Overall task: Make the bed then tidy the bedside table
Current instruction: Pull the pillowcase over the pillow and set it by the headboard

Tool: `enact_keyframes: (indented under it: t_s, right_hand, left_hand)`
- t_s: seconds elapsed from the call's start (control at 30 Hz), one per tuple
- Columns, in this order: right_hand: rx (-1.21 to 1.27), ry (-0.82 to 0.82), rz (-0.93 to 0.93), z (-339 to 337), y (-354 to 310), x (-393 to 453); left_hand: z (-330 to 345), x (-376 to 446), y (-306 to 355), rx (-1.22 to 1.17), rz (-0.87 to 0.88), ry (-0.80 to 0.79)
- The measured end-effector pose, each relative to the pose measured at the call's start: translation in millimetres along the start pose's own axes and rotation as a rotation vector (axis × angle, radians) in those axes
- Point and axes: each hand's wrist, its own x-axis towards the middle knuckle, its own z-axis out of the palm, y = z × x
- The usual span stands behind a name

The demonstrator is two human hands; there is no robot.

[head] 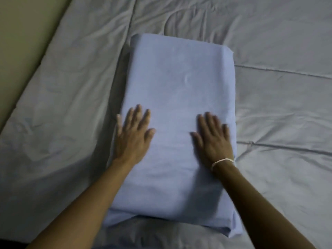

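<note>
One folded light-blue rectangular cloth bundle (172, 123), its fabric smooth, lies flat on the pale grey wrinkled bedsheet (278, 42) that covers the bed. Its long sides run away from the person, and its far edge shows two squared corners. The near edge overhangs in a lower layer of the same blue fabric, and the bundle's near-left corner is covered by the left forearm.

Two hands rest on the bundle's near half. The left hand (132, 133) lies palm-down at the bundle's left edge, fingers straight and slightly spread, grasping nothing. The right hand (213, 141) lies palm-down near the bundle's right edge, fingers likewise straight and flat on the cloth; it is somewhat blurred. One thin white band (222, 161) circles the right wrist.

Open sheet surrounds the bundle to the left, right and beyond it. Two straight creases cross the sheet to the right of the bundle. Far left of the bundle, the sheet ends along a diagonal edge against a beige surface (23, 33), cut off by the frame.
</note>
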Motion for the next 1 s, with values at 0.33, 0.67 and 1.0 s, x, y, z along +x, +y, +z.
enact_keyframes:
  t_s: [0.33, 0.67, 1.0]
  right_hand:
    - [0.012, 0.152, -0.116, -16.4, 6.9, 81.3]
    - [-0.056, 0.078, 0.215, -38.0, 79.6, 151.4]
    - [-0.081, 0.017, 0.018, -27.0, 44.3, 206.6]
  left_hand:
    - [-9.5, 79.5, 32.8, -0.041, 0.127, 0.145]
    - [-23.2, 166.0, -5.2, -0.061, -0.099, 0.165]
    - [-17.0, 216.8, -17.2, -0.014, -0.154, 0.097]
